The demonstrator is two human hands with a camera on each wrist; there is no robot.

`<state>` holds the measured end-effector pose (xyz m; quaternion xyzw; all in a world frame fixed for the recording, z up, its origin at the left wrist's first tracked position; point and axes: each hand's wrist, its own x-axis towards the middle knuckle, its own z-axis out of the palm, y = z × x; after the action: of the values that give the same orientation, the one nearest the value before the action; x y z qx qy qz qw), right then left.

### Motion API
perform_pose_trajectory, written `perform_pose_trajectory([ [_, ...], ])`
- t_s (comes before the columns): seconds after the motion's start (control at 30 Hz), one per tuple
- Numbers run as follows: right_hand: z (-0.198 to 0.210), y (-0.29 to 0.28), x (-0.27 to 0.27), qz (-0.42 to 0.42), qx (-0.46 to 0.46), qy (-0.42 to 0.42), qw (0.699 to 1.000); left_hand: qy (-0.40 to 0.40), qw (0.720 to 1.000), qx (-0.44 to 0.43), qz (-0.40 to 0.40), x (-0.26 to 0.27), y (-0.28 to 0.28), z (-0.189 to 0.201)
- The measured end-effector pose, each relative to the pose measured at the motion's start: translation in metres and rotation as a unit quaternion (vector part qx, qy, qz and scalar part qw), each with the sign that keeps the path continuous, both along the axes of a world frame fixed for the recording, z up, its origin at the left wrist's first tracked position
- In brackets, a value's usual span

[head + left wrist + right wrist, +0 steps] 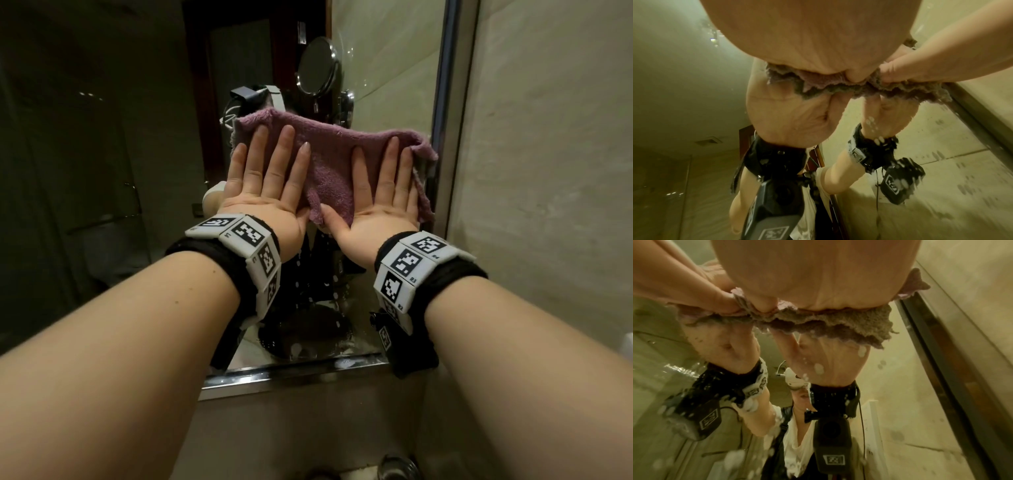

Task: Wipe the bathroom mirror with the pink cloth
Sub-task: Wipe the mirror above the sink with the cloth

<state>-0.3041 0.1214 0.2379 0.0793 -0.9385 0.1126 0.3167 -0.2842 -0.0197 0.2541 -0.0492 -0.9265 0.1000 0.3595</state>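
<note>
The pink cloth [329,164] is spread flat against the bathroom mirror [383,68], close to its right edge. My left hand [270,171] presses the cloth's left half with straight, spread fingers. My right hand [383,185] presses the right half the same way. Both thumbs meet at the cloth's lower edge. In the left wrist view the left palm [818,40] lies on the cloth [828,91], whose bottom hem is bunched. The right wrist view shows the right palm [818,272] on the cloth [838,324], with the hands reflected in the glass below.
Water drops and streaks [325,284] cover the glass below the cloth. The mirror's metal frame [445,102] runs along the right, next to a tiled wall [548,137]. A lower frame ledge [291,373] sits under my wrists. A round shaving mirror [317,65] shows above.
</note>
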Motion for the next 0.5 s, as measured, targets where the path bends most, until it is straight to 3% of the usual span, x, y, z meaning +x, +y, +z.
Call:
perform_pose_trajectory([
  [0.5,-0.037,0.004,0.001,-0.012,-0.007,-0.001,1.0,-0.004,1.0,-0.022,-0.022,-0.002,0.001,-0.033],
])
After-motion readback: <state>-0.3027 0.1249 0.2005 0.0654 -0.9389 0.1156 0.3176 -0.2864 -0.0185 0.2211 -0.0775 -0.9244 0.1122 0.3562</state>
